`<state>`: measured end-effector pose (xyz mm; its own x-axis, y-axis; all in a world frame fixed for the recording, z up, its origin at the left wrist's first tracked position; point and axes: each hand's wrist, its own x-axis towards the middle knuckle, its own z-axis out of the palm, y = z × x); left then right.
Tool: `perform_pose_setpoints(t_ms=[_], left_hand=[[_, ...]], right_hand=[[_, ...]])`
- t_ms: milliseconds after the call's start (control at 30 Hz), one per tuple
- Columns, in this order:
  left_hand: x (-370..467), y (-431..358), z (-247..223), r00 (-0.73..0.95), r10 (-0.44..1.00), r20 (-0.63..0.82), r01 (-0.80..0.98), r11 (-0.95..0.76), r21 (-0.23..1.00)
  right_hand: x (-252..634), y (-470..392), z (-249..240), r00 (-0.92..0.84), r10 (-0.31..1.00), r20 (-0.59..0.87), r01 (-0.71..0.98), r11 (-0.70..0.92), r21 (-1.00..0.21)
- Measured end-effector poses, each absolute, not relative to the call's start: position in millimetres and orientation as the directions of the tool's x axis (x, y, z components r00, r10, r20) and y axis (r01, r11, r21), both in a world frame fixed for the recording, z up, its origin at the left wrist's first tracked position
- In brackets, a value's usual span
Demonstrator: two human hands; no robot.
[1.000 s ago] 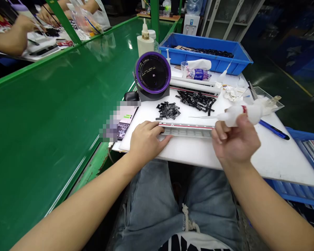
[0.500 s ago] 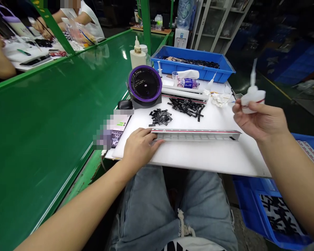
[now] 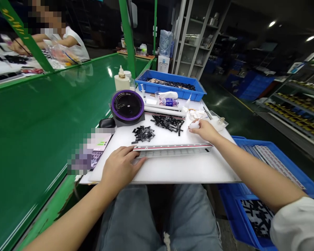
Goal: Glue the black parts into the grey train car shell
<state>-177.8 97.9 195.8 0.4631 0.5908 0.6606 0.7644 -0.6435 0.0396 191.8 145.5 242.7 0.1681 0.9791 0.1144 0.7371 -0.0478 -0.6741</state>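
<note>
A long white strip with a red line (image 3: 172, 147) lies across the white board near its front. My left hand (image 3: 121, 164) grips its left end between thumb and fingers. Beyond the strip's right end, my right hand (image 3: 204, 130) is closed round a small white bottle (image 3: 194, 124), low over the board. Two heaps of small black pieces, a left one (image 3: 143, 134) and a right one (image 3: 168, 122), lie behind the strip. White crumpled tissue (image 3: 196, 114) is just behind my right hand.
A round black fan with a purple rim (image 3: 128, 105) stands back left, near a phone (image 3: 96, 155). At the back is a blue bin (image 3: 170, 89). More blue bins (image 3: 272, 146) stand at the right. A person (image 3: 68, 40) sits across the green partition.
My right hand has come down and inward to the board with the white bottle. The camera view has turned to the right and up. My left hand still holds the strip's end.
</note>
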Motion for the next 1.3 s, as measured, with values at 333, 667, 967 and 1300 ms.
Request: perform_pose_setpoints(t_ms=[333, 667, 967, 1300], left_hand=[[-183, 107, 189, 0.494, 0.567, 0.659, 0.749, -0.662, 0.008], [-182, 104, 191, 0.463, 0.591, 0.66, 0.773, -0.634, 0.025], [-182, 104, 190, 0.467, 0.581, 0.667, 0.772, -0.635, 0.012], [-175, 91, 200, 0.412, 0.712, 0.569, 0.806, -0.576, 0.137]], right_hand=[[214, 126, 250, 0.173, 0.95, 0.26, 0.759, 0.04, -0.65], [331, 144, 258, 0.654, 0.684, 0.322, 0.611, -0.227, -0.759], [322, 149, 262, 0.675, 0.616, 0.406, 0.617, -0.169, -0.768], [167, 63, 300, 0.833, 0.413, 0.369, 0.102, 0.539, -0.836]])
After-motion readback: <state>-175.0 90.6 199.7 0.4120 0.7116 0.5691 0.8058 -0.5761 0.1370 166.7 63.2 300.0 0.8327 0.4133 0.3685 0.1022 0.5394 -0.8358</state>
